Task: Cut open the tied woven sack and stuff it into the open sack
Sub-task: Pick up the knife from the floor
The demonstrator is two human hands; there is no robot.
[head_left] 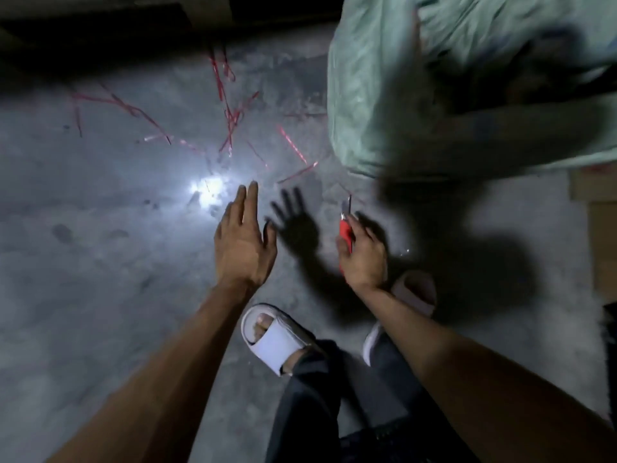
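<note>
A pale green woven sack (400,78) fills the upper right of the head view, lying on the concrete floor (100,245); whether it is tied or open cannot be made out. My right hand (362,253) is closed around a red utility knife (346,228), blade end pointing away from me toward the sack's lower edge, a short way from it. My left hand (245,238) hovers over the floor with fingers spread, holding nothing.
Several red plastic strips (230,118) lie scattered on the floor ahead. A bright light spot (205,190) glares beside my left hand. My feet in white slippers (277,339) stand below the hands. Brown cardboard (601,228) lies at the right edge.
</note>
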